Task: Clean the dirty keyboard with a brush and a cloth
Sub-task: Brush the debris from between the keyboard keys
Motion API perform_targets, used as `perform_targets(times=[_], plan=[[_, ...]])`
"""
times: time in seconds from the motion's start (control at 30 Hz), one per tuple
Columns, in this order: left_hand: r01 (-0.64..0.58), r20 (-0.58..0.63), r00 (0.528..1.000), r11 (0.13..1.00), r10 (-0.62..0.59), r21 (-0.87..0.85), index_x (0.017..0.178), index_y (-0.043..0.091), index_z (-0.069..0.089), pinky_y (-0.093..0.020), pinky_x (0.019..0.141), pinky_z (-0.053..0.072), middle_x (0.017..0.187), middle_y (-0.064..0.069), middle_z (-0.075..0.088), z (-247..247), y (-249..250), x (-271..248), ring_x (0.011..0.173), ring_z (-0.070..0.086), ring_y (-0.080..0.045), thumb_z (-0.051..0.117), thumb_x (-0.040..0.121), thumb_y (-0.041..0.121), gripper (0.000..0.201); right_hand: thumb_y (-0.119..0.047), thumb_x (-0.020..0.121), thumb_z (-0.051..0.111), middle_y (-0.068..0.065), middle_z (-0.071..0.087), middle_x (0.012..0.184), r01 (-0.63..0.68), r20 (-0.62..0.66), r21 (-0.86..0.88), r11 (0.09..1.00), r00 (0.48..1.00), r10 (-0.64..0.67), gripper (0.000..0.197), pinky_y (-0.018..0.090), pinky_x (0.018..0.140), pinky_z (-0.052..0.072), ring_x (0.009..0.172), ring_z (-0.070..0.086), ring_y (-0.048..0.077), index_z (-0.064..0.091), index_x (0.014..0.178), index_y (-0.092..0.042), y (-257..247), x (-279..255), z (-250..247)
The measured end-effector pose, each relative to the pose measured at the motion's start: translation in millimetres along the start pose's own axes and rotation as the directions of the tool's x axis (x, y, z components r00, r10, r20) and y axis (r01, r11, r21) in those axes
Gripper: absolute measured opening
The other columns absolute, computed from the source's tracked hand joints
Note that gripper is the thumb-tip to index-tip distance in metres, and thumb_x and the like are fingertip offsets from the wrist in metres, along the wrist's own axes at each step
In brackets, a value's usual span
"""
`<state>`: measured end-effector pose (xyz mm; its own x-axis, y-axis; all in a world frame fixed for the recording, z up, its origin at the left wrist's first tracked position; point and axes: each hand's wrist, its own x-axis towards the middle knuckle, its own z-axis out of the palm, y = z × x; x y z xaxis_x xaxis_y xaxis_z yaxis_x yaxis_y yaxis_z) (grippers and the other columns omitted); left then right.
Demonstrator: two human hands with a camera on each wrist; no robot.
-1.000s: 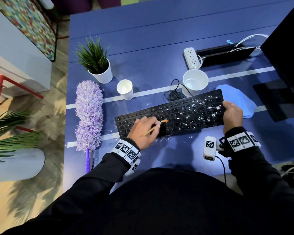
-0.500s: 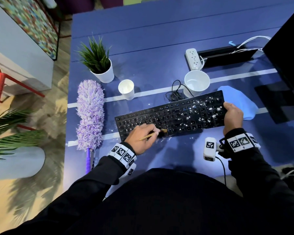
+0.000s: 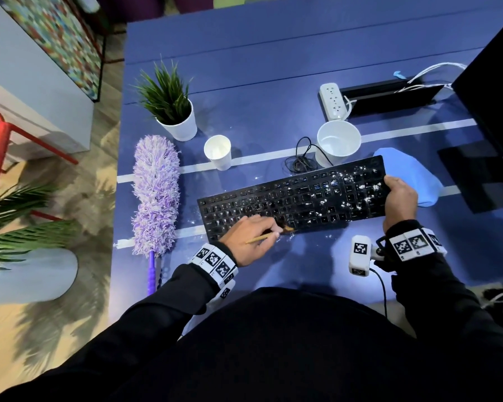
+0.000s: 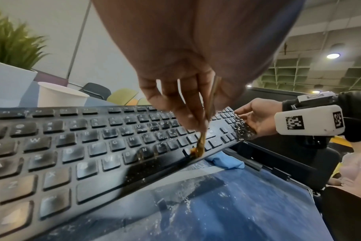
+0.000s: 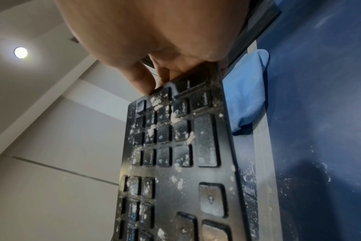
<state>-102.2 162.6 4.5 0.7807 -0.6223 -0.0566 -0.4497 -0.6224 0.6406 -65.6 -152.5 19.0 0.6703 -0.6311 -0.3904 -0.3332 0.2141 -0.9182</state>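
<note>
My right hand [image 3: 400, 197] gripped the keyboard [image 3: 294, 198] end, apparently tilting it, so crumbs fell as my left hand [image 3: 251, 239] pinched the brush [image 3: 285, 227].

Keyboard [image 3: 296, 198] near edge partly hidden by left hand [image 3: 251, 237]. Brush [image 3: 273, 232] handle mostly covered by fingers; bristles blurred. Cloth [image 3: 415, 181] partly hidden behind keyboard and right hand [image 3: 400, 195]. Monitor [image 3: 494, 91] cut off at right edge. Key legends blurred in right wrist view.
</note>
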Motion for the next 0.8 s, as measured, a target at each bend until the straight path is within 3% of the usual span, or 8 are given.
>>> perform_targets(times=[0.1,0.23,0.37,0.5,0.6,0.7,0.8], plan=[[0.041,-0.096,0.995,0.999,-0.038,0.026,0.093,0.025,0.057,-0.031,0.072,0.036,0.079,0.023,0.046,-2,4,7,0.073,0.042,-0.007,0.046,0.098,0.033,0.014,-0.011,0.091,0.054,-0.013,0.066,0.069,0.002,-0.005,0.015,1.000,1.000,-0.002,0.021,0.034,0.092,0.050,0.068,0.060,0.002,0.065,0.074,-0.019,1,1,-2],[-0.030,0.007,1.000,1.000,0.030,-0.003,0.092,0.021,0.058,-0.035,0.071,0.047,0.079,0.013,0.057,1,8,13,0.071,0.050,-0.010,0.045,0.096,0.034,0.019,-0.007,0.093,0.052,-0.018,0.068,0.063,0.022,0.007,-0.001,1.000,1.000,-0.022,0.024,0.031,0.092,0.049,0.065,0.060,-0.007,0.064,0.076,-0.020,3,2,-1],[0.035,-0.084,0.996,0.998,-0.031,0.054,0.089,0.025,0.057,-0.031,0.072,0.038,0.076,0.019,0.049,1,7,13,0.069,0.045,-0.009,0.048,0.095,0.033,0.014,-0.009,0.093,0.052,-0.026,0.067,0.061,0.035,0.014,-0.017,0.999,0.999,-0.035,0.024,0.031,0.098,0.047,0.068,0.059,-0.010,0.064,0.077,-0.022,4,6,-3],[0.020,0.017,1.000,0.999,-0.021,0.034,0.091,0.025,0.058,-0.032,0.075,0.042,0.081,0.015,0.059,-3,8,12,0.075,0.051,-0.009,0.046,0.094,0.034,0.015,-0.009,0.092,0.052,-0.024,0.067,0.062,0.049,0.021,-0.029,0.998,0.999,-0.048,0.024,0.036,0.100,0.048,0.071,0.060,-0.006,0.064,0.076,-0.022,5,8,-3],[0.130,-0.063,0.991,0.981,-0.122,0.147,0.089,0.027,0.053,-0.032,0.074,0.032,0.079,0.012,0.058,-4,5,7,0.075,0.051,-0.014,0.043,0.095,0.036,0.015,-0.009,0.092,0.053,-0.021,0.068,0.063,0.049,0.029,-0.035,0.998,0.998,-0.048,0.024,0.038,0.100,0.048,0.074,0.061,-0.001,0.065,0.076,-0.021,5,10,-2],[0.278,-0.079,0.960,0.932,-0.267,0.233,0.087,0.025,0.052,-0.032,0.076,0.031,0.082,0.008,0.062,-8,0,0,0.077,0.055,-0.017,0.042,0.095,0.033,0.015,-0.010,0.091,0.055,-0.016,0.068,0.071,0.041,0.009,-0.016,0.999,0.999,-0.041,0.021,0.039,0.100,0.049,0.082,0.062,0.008,0.066,0.076,-0.020,4,9,-3],[0.261,-0.099,0.964,0.945,-0.246,0.196,0.087,0.023,0.051,-0.034,0.078,0.040,0.084,0.005,0.065,-14,2,-1,0.077,0.056,-0.020,0.042,0.095,0.031,0.015,-0.009,0.092,0.053,-0.021,0.067,0.061,0.037,0.019,-0.016,0.999,0.999,-0.036,0.022,0.031,0.092,0.049,0.068,0.061,-0.006,0.064,0.077,-0.019,2,7,1]])
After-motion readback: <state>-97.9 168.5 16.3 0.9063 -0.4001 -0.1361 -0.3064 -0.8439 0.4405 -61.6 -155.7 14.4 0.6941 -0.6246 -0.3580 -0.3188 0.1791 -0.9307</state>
